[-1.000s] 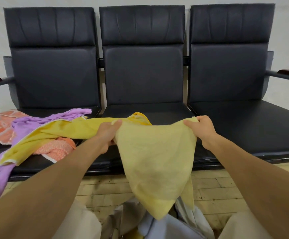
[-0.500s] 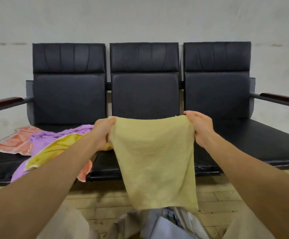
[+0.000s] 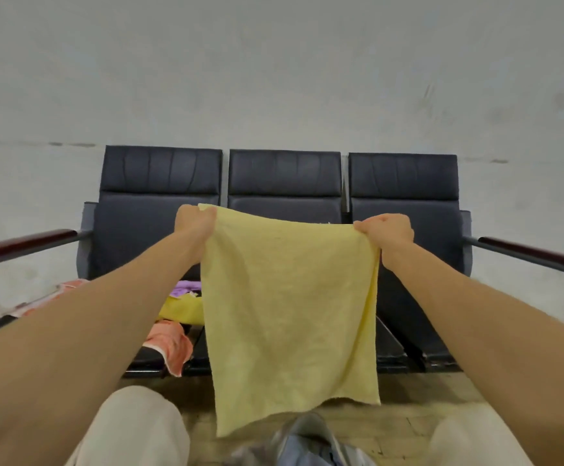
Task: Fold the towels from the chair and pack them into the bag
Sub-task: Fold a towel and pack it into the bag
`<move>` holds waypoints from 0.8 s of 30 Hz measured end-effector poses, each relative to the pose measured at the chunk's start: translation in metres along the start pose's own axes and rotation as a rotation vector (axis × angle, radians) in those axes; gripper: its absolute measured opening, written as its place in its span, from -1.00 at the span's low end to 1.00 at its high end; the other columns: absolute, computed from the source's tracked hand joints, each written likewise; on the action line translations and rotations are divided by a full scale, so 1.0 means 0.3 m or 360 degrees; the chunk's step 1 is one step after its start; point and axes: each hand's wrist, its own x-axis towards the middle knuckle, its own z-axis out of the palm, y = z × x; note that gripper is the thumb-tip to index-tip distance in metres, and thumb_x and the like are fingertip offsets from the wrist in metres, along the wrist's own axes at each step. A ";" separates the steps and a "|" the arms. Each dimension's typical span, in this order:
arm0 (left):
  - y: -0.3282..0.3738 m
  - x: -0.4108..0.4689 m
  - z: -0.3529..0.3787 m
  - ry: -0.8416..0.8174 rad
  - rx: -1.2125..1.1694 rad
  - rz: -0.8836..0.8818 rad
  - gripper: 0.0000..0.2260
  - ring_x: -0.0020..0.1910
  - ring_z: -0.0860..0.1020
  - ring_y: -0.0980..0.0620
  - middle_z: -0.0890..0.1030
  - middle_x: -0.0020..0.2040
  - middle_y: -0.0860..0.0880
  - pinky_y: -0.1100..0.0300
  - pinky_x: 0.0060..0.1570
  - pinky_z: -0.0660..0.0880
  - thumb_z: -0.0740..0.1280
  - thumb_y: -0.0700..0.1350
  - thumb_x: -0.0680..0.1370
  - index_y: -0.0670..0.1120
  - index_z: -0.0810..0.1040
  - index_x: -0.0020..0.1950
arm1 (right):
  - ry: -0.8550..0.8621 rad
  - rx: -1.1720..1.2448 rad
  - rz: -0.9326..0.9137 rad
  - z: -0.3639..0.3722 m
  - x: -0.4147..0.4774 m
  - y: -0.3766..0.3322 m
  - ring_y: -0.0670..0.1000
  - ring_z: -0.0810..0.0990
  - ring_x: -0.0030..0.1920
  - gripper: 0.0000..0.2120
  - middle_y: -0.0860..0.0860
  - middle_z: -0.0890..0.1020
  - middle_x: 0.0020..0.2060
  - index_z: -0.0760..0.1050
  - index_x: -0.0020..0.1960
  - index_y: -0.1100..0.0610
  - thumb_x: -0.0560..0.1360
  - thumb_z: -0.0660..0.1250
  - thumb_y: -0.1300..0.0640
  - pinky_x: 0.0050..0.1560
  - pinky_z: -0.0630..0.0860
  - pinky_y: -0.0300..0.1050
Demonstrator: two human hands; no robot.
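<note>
A: Both hands have risen since half a second ago, so the yellow towel point(image 3: 290, 314) now hangs higher, spread flat in front of the chair point(image 3: 284, 173).
B: How is it held?
A: The left hand point(image 3: 195, 222) grips its top left corner and the right hand point(image 3: 386, 228) its top right corner, fingers curled round the cloth. Its lower edge hangs free just above the grey-blue bag point(image 3: 307, 445) on the floor.
B: And around it?
A: On the chair's left seat lie a purple towel point(image 3: 183, 286), a second yellow towel point(image 3: 181, 309) and an orange towel point(image 3: 169, 346) drooping over the front edge.
</note>
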 end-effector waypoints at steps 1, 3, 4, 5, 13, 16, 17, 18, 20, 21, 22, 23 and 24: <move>0.004 0.002 -0.010 0.0025 0.0015 -0.0018 -0.80 -0.18 0.45 -0.05 0.50 -0.09 -0.12 0.15 -0.21 0.38 0.25 -0.19 0.54 -0.25 0.50 0.11 | 0.0011 0.0085 0.0081 -0.014 -0.005 -0.016 -0.03 0.49 -0.17 -0.75 0.01 0.49 -0.23 0.49 0.05 0.19 0.46 0.46 0.12 -0.06 0.47 -0.11; 0.007 0.002 -0.027 0.0022 0.0067 -0.0008 -0.74 -0.13 0.45 -0.05 0.51 0.00 -0.15 0.14 -0.22 0.40 0.29 -0.16 0.55 -0.25 0.47 0.19 | 0.0038 0.0267 0.0228 -0.038 -0.008 -0.035 0.02 0.50 -0.07 -0.56 0.07 0.49 -0.12 0.43 0.18 0.23 0.42 0.51 0.08 -0.01 0.50 -0.11; 0.005 0.003 -0.030 0.0019 0.0089 0.0005 -0.73 -0.11 0.45 -0.04 0.53 0.03 -0.16 0.13 -0.22 0.42 0.31 -0.15 0.55 -0.24 0.47 0.21 | 0.0048 0.0366 0.0284 -0.047 -0.011 -0.041 0.04 0.51 -0.02 -0.50 0.08 0.50 -0.07 0.41 0.22 0.23 0.40 0.53 0.08 0.04 0.53 -0.09; 0.003 0.005 -0.032 0.0019 0.0098 0.0028 -0.70 -0.09 0.47 -0.04 0.54 0.08 -0.16 0.11 -0.19 0.45 0.33 -0.13 0.55 -0.24 0.46 0.23 | 0.0054 0.0452 0.0325 -0.055 -0.012 -0.043 0.04 0.53 0.02 -0.50 0.08 0.52 -0.04 0.42 0.23 0.22 0.39 0.54 0.10 0.11 0.54 -0.06; 0.016 0.000 -0.039 0.0020 -0.0370 -0.0218 -0.88 0.05 0.56 -0.04 0.59 -0.02 -0.05 0.07 0.07 0.54 0.47 -0.17 0.46 -0.09 0.60 -0.04 | 0.0021 0.0611 0.0274 -0.067 -0.005 -0.001 0.04 0.58 0.04 -0.82 0.00 0.62 -0.11 0.61 -0.23 0.03 0.35 0.55 0.25 0.18 0.55 0.01; -0.013 0.019 -0.055 0.0018 -0.0393 -0.0251 -0.86 0.00 0.56 -0.02 0.60 -0.06 -0.03 0.13 -0.02 0.51 0.49 -0.18 0.44 -0.09 0.63 -0.02 | 0.0056 0.0602 0.0349 -0.072 0.004 0.019 0.06 0.58 0.06 -0.79 0.04 0.63 -0.01 0.57 -0.28 0.02 0.35 0.55 0.26 0.16 0.55 0.01; -0.021 0.025 -0.059 0.0029 -0.0382 -0.0244 -0.86 0.00 0.55 -0.02 0.60 -0.06 -0.03 0.14 -0.03 0.50 0.49 -0.19 0.44 -0.10 0.65 -0.02 | 0.0049 0.0612 0.0372 -0.075 0.011 0.030 0.06 0.59 0.04 -0.80 0.05 0.62 -0.01 0.57 -0.27 0.03 0.36 0.54 0.27 0.15 0.56 0.00; -0.027 0.032 -0.063 0.0043 -0.0369 -0.0237 -0.85 0.00 0.56 -0.02 0.61 -0.03 -0.04 0.14 -0.03 0.50 0.48 -0.19 0.45 -0.11 0.65 0.00 | 0.0037 0.0635 0.0389 -0.077 0.016 0.040 0.05 0.59 0.03 -0.81 0.05 0.63 -0.02 0.59 -0.25 0.04 0.36 0.53 0.29 0.13 0.57 0.00; -0.043 0.056 -0.069 0.0020 -0.0319 -0.0217 -0.81 0.04 0.57 -0.05 0.61 0.05 -0.08 0.12 0.02 0.53 0.45 -0.21 0.47 -0.12 0.65 0.07 | 0.0015 0.0685 0.0404 -0.079 0.024 0.057 0.04 0.61 -0.01 -0.84 0.06 0.63 -0.04 0.62 -0.21 0.07 0.40 0.48 0.32 0.05 0.60 -0.03; -0.048 0.063 -0.069 -0.0035 -0.0294 -0.0184 -0.80 0.07 0.56 -0.06 0.60 0.09 -0.09 0.11 0.06 0.53 0.41 -0.24 0.50 -0.12 0.64 0.11 | 0.0011 0.0701 0.0401 -0.079 0.027 0.064 0.03 0.60 -0.03 -0.84 0.05 0.63 -0.05 0.63 -0.19 0.08 0.43 0.45 0.33 -0.04 0.60 -0.07; -0.050 0.067 -0.067 -0.0111 -0.0256 -0.0136 -0.78 0.09 0.55 -0.07 0.59 0.12 -0.10 0.11 0.09 0.51 0.35 -0.27 0.53 -0.12 0.63 0.15 | 0.0011 0.0712 0.0389 -0.077 0.029 0.070 0.01 0.58 -0.06 -0.83 0.04 0.61 -0.07 0.63 -0.17 0.08 0.46 0.41 0.34 -0.14 0.57 -0.13; -0.055 0.069 -0.065 -0.0168 -0.0193 -0.0077 -0.76 0.12 0.54 -0.08 0.58 0.14 -0.11 0.11 0.12 0.50 0.31 -0.31 0.55 -0.13 0.61 0.18 | 0.0025 0.0722 0.0373 -0.075 0.031 0.074 -0.01 0.56 -0.09 -0.82 0.02 0.59 -0.08 0.64 -0.14 0.09 0.49 0.37 0.35 -0.21 0.54 -0.18; -0.058 0.068 -0.063 -0.0188 -0.0096 -0.0007 -0.74 0.14 0.52 -0.08 0.56 0.16 -0.12 0.10 0.16 0.48 0.27 -0.33 0.56 -0.14 0.60 0.20 | 0.0058 0.0741 0.0363 -0.072 0.034 0.079 -0.04 0.54 -0.13 -0.80 0.00 0.57 -0.10 0.64 -0.13 0.09 0.52 0.34 0.35 -0.26 0.50 -0.22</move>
